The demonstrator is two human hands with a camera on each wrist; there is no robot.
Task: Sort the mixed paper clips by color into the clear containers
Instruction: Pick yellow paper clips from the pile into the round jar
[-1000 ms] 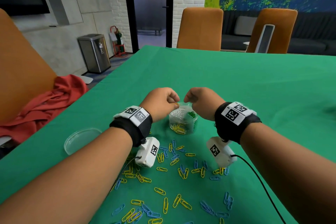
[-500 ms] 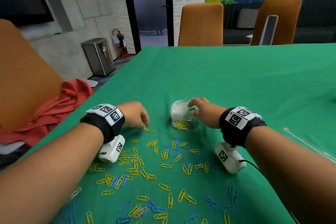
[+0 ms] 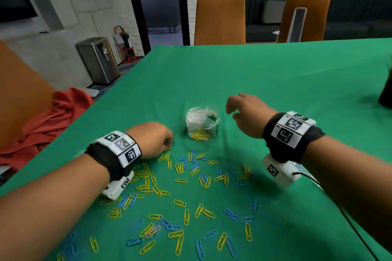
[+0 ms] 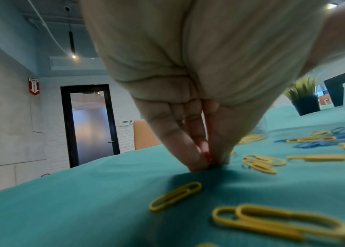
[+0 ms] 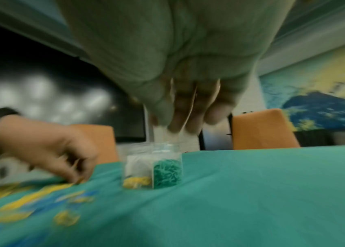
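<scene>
left hand (image 4: 190, 103) pinching at cloth (image 4: 82, 200), head-view fingertips hidden

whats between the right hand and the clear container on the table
Nothing but bare green tablecloth. In the head view the right hand hangs just right of the clear container, not touching it.
</scene>
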